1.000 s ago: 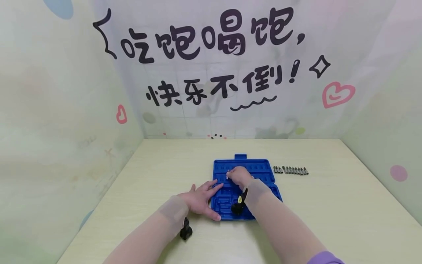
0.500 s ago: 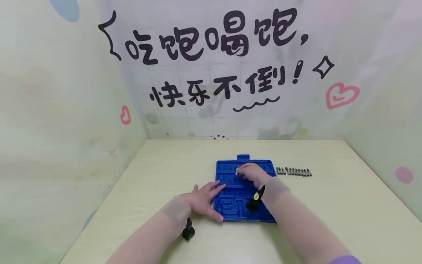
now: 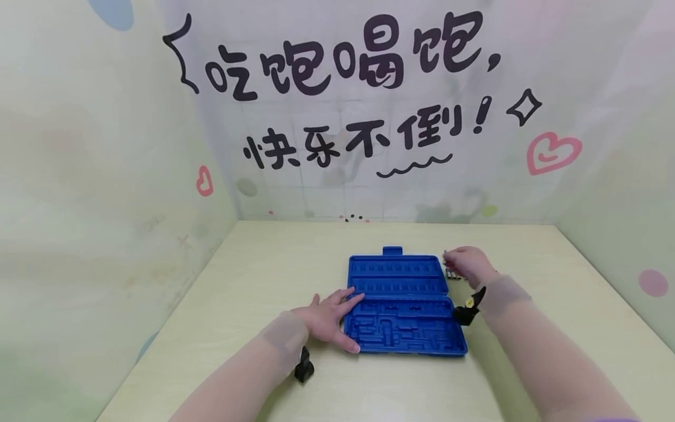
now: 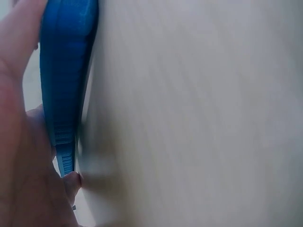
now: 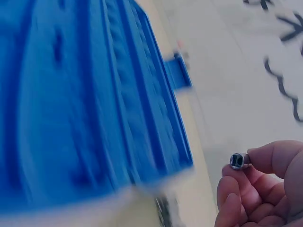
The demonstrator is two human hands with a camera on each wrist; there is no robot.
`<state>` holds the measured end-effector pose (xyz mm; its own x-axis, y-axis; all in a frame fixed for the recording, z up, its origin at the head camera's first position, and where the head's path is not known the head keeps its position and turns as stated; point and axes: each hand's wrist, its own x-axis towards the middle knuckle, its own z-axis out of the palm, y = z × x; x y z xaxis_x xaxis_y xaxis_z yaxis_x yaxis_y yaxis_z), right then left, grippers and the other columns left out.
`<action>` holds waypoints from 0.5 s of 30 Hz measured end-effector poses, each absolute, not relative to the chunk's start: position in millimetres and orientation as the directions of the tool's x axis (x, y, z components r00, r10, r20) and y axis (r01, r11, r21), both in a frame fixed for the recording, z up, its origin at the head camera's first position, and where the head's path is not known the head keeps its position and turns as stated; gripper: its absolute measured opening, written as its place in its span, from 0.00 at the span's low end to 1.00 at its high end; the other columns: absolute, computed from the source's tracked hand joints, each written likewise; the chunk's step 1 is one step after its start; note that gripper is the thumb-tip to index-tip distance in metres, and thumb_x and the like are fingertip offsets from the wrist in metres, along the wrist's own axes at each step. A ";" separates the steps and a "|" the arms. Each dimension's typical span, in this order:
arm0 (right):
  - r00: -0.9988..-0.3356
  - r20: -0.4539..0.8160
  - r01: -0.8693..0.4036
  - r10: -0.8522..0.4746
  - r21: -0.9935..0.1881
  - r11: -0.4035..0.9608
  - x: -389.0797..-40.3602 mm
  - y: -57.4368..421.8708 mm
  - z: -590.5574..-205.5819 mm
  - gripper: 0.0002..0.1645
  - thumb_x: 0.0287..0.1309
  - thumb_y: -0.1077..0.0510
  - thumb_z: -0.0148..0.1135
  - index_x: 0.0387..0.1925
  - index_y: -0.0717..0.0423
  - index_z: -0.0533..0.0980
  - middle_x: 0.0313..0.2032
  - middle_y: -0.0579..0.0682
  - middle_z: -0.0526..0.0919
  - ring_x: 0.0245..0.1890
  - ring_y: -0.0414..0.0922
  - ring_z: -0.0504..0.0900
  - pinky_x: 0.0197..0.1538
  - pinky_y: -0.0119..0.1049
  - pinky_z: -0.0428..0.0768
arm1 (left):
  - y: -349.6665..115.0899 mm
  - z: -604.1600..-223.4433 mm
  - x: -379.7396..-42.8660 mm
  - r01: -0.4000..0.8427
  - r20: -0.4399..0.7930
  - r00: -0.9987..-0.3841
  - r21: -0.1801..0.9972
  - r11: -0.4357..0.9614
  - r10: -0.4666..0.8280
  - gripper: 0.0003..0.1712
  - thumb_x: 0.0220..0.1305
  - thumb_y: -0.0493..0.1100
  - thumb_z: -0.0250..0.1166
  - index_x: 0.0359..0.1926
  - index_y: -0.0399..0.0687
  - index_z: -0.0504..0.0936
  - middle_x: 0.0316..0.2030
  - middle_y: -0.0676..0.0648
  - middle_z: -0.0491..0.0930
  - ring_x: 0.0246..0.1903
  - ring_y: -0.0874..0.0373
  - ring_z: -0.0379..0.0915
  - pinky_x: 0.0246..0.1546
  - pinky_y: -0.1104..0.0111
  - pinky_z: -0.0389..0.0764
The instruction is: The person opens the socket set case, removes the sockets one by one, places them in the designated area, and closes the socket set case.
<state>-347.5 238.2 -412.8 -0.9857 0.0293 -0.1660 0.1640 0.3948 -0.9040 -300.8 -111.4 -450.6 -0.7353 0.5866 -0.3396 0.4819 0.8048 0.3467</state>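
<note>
The blue plastic case (image 3: 406, 305) lies unfolded on the table, its moulded slots showing nothing in them. My left hand (image 3: 328, 323) rests along its left edge with spread, fairly straight fingers; in the left wrist view the case's ribbed side (image 4: 66, 90) lies against that hand. Off the case's upper right corner, my right hand (image 3: 471, 265) pinches a small metal socket bit (image 5: 237, 161) between thumb and fingertips. Its round end with a square hole faces the right wrist camera. Right below that hand stands a row of socket bits (image 3: 452, 275), partly hidden by it.
The case's latch tab (image 3: 392, 251) points toward the back wall. A light wooden table (image 3: 274, 258) carries everything, with printed cloth walls (image 3: 337, 193) behind and at both sides. A black wrist camera (image 3: 466, 313) hangs close over the case's right edge.
My right hand has moved right, from above the case's lid to over the row of socket bits, with the socket bit pinched. My left hand stays on the case's left edge.
</note>
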 end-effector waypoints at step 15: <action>-0.973 -0.190 0.217 0.134 -0.539 0.814 -329.6 340.0 -418.2 0.21 0.65 0.58 0.44 0.31 0.73 0.76 0.24 0.56 0.78 0.27 0.51 0.73 0.40 0.50 0.73 | -112.4 -451.9 -300.2 0.474 -0.328 -0.747 0.348 0.809 0.578 0.64 0.44 0.75 0.67 0.76 0.71 0.40 0.76 0.56 0.34 0.74 0.51 0.32 0.66 0.39 0.34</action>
<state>-329.6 340.0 -418.2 -0.9726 0.1338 -0.1900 0.2172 0.8138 -0.5390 -300.2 -112.4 -451.9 -0.7472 0.5782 -0.3277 0.4737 0.8091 0.3478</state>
